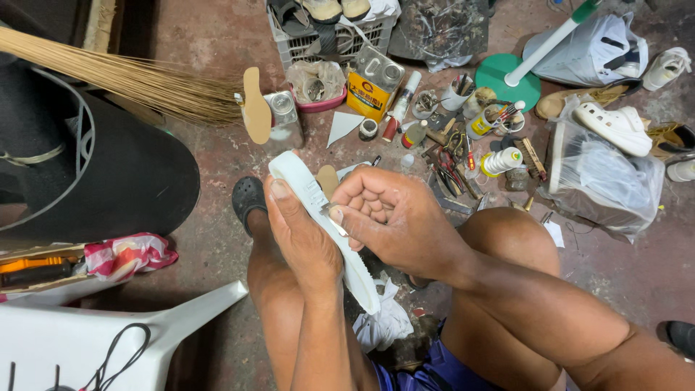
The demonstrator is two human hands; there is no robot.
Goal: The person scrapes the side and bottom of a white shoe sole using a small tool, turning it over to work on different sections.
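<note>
- A white shoe sole [318, 217] is held up between the person's knees, over the stained concrete floor [217, 43], with both hands on it.
- The sole's long axis runs on a slant, from its rounded end at upper left, near the black clog [248, 197] on the person's foot, down to its other end at lower right above a crumpled white rag [387, 322].
- The left hand [304, 232] is wrapped around the sole's middle from below, fingers curled shut on it and the thumb lying flat along its upper face.
- The right hand [394, 217] is curled into a loose fist beside the left, its thumb and fingertips pinched against the sole's edge; whether a small tool sits in that pinch cannot be told.
- Beyond the hands, cans, bottles, thread and hand tools lie scattered on the floor.
</note>
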